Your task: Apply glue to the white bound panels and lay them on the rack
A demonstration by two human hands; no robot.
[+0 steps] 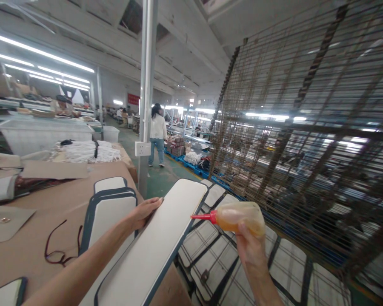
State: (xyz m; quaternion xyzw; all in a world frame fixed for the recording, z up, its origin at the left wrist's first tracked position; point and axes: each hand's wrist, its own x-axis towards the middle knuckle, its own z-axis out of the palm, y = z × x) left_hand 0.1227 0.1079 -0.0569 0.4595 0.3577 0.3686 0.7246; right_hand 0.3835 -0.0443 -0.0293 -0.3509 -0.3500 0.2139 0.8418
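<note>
A long white panel with a dark blue border [166, 221] is tilted up in front of me. My left hand [149, 211] grips its left edge, thumb on the white face and the other fingers hidden behind. In my right hand [251, 242] is a squeeze bottle [239, 216] of amber liquid, lying on its side. Its red nozzle points left, and the tip is at the panel's right edge, where a thin yellowish line shows. Similar panels [111, 212] are stacked on the brown-covered table [67, 187], partly behind my left forearm.
Eyeglasses [59, 255] lie on the table at left, near a tan flap piece [9, 219]. More bordered panels [213, 250] rest on a wire rack at right, below a tall upright wire grid [290, 106]. A metal post [145, 85] stands ahead; a person [158, 131] is beyond it.
</note>
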